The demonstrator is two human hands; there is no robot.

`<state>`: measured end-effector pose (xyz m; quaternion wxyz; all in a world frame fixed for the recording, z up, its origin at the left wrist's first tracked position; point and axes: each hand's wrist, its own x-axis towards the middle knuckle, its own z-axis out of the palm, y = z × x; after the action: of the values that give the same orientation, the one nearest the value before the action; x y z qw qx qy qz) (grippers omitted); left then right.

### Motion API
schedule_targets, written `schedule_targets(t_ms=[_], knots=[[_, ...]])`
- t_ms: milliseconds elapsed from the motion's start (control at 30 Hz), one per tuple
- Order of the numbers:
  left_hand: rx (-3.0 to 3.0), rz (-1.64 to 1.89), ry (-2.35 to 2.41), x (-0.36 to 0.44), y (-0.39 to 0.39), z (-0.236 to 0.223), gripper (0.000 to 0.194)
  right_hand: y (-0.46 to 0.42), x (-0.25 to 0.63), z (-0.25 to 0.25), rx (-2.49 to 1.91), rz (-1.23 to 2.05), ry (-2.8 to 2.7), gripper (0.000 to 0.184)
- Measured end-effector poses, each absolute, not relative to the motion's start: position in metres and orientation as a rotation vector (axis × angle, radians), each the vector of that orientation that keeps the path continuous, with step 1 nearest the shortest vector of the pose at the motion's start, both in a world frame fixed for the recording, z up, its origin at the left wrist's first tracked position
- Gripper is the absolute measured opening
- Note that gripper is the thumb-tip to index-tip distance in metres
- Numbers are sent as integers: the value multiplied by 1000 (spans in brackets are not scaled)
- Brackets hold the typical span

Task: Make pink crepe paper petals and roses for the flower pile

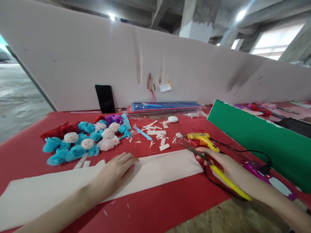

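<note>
A long off-white strip of paper or fabric (165, 168) lies across the red tabletop. My left hand (119, 170) rests palm down on its middle, fingers extended and lying flat. Scissors (224, 179) with dark blades and yellow handles are in my right hand (221, 163), fingers closed round them, over the strip's right end. Their blades point left, across the strip's far right corner. Just beyond the blades lies a yellow glue gun (200, 138). Small white offcuts (156, 132) are scattered past the strip's far edge.
Blue, white, red and purple crepe flowers (85, 140) are heaped at left. A dark phone (105, 98) leans on the white partition (97, 55). A green board (257, 142) stands at right, with a purple power strip (269, 179) and black cable before it. A blue pen (143, 132) lies among the scraps.
</note>
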<state>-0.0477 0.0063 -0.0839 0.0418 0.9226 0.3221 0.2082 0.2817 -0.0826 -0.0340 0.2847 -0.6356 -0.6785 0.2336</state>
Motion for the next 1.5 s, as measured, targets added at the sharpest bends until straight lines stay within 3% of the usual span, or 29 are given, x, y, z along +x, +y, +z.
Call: schedule_targets(t_ms=[133, 367, 567, 900, 1000, 1133, 1500], knots=[[2820, 630, 1009, -59, 7, -87, 32, -103, 280, -34, -1762, 523, -1972, 47], [2773, 494, 1057, -93, 6, -91, 25, -108, 293, -46, -1837, 152, -2074, 33], [2689, 394, 1093, -79, 13, -81, 31, -107, 322, -48, -1831, -42, -2307, 43], [2419, 418, 946, 24, 23, -71, 26, -111, 343, -54, -1966, -66, -2375, 46], [2302, 464, 876, 45, 23, -75, 32, -115, 347, -51, -1931, -60, -2401, 46], [2170, 516, 799, 53, 24, -84, 36, -120, 353, -46, -1902, -44, -2431, 48], [2040, 586, 830, 54, 20, -82, 20, -109, 353, -51, -1757, -66, -2619, 42]])
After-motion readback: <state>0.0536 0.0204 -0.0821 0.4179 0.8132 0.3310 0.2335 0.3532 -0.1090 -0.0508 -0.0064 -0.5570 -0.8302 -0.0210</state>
